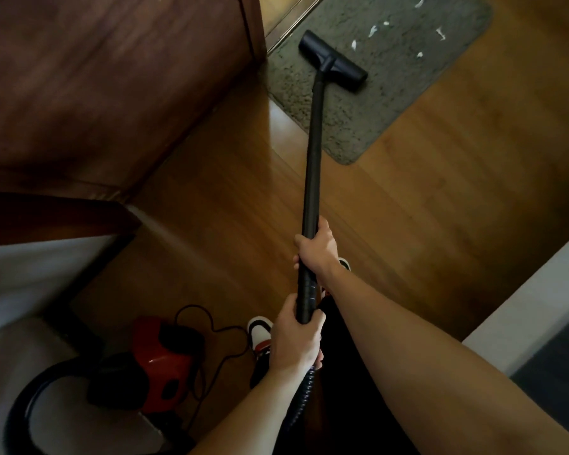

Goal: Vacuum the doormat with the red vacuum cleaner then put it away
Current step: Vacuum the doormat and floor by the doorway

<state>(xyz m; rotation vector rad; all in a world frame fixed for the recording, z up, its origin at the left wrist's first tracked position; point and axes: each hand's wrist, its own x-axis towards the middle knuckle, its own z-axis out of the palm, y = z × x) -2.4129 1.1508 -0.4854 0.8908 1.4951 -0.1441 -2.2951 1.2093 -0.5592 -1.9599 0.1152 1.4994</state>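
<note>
A grey doormat (404, 77) lies on the wooden floor at the top, with several white scraps (372, 31) scattered on its far part. The black floor head (332, 60) of the vacuum rests on the mat's near left part. Its long black tube (312, 165) runs down toward me. My right hand (317, 247) grips the tube higher up. My left hand (296, 339) grips the tube's lower end where the ribbed hose (304, 392) joins. The red vacuum cleaner body (161, 356) sits on the floor at the lower left.
A dark wooden door or cabinet (112, 87) fills the upper left. A black power cord (220, 336) loops on the floor beside the vacuum body. The thick black hose curves at the bottom left (23, 405). My shoes (260, 333) stand by the cord. A white ledge (523, 310) runs along the right.
</note>
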